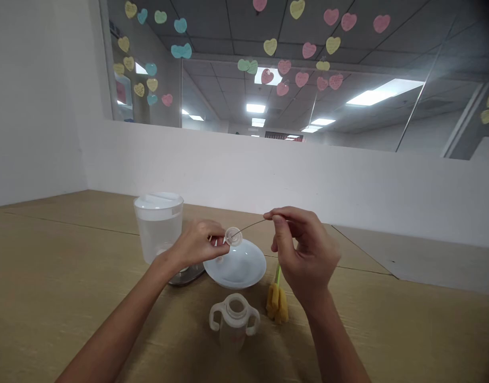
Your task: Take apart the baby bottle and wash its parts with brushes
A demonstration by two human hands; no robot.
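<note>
Pinched in my left hand (204,240) is a small translucent round bottle cap (233,236). My right hand (302,247) grips a thin dark wire (252,224) between thumb and index finger. The wire's far end meets the face of the cap; whether it passes through cannot be seen. Below the cap lies a white bowl (238,271). A clear two-handled baby bottle (234,319) stands upright and uncapped nearer to me. Beside it, under my right hand, a yellow sponge brush (277,304) with a green handle rests on the table.
A translucent water bucket (159,229) with a white lid stands left of the bowl. A dark round tray (188,275) lies partly hidden behind my left wrist. The wooden table (388,330) meets a white wall (228,165) under a window with several heart-shaped notes.
</note>
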